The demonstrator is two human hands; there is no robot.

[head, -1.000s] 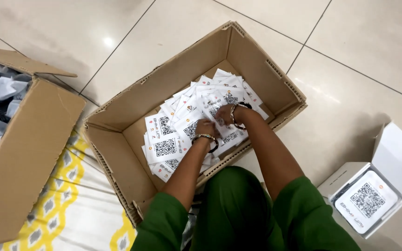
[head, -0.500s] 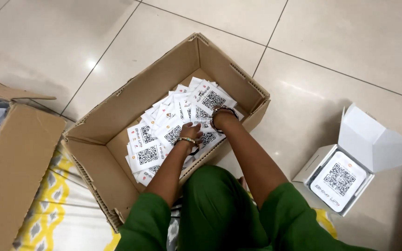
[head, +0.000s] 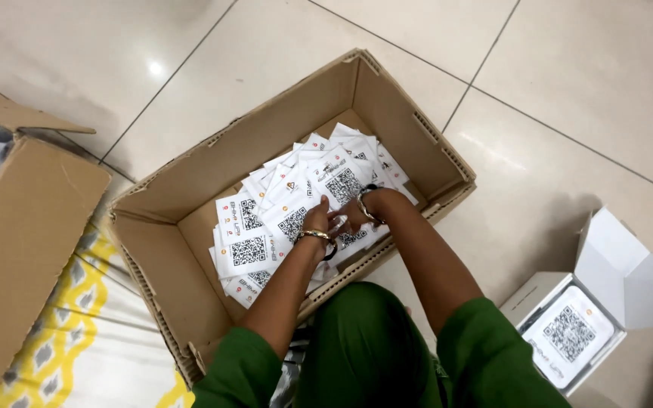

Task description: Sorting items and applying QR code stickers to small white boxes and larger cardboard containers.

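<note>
We judge the white cards [head: 247, 245] light, thin, bendy and slippery against each other, best pinched by an edge. They are square, each printed with a black square code, heaped in the cardboard box [head: 190, 170]. Our left hand [head: 315, 223] and right hand [head: 353, 215] meet at the heap's 5 o'clock edge; whether the fingers are clamped, we cannot tell.

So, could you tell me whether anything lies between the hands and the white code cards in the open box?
Nothing visible does. The left hand and right hand already rest on the white code cards inside the open cardboard box.
</note>
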